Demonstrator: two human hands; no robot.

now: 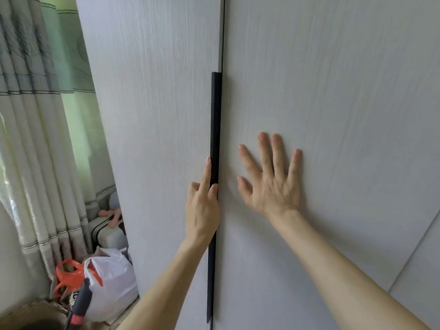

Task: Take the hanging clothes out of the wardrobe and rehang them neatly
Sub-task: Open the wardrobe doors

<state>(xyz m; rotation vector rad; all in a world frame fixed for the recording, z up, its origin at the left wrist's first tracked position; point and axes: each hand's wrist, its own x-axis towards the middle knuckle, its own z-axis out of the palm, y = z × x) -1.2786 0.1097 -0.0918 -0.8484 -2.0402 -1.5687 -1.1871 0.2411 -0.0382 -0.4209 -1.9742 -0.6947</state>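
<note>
The wardrobe stood closed at inspection. Its left door (pixel 154 115) and right door (pixel 333 79), both pale grey with a fine grain, met at a narrow dark seam. No hanging clothes could be seen; whatever the wardrobe held lay behind the shut doors.

A long black handle (pixel 216 115) ran vertically down the meeting edge of the left door.

The left hand (pixel 202 210) was on this handle at about mid-height. Its index finger lay straight up along the strip, the next finger was bent onto the strip's face, and the thumb was tucked to the left. The remaining fingers were hidden, so how firmly it gripped could not be determined.

The right hand (pixel 271 184) lay flat against the right door, just beside the handle, fingers straight and spread wide, holding nothing.

To the left of the wardrobe hung a striped curtain (pixel 35 139). On the floor below it were a white plastic bag (pixel 112 282), an orange bag (pixel 67 275) touching it, and a pale suitcase (pixel 107 234) behind them with a pink toy (pixel 112 214) on top
</note>
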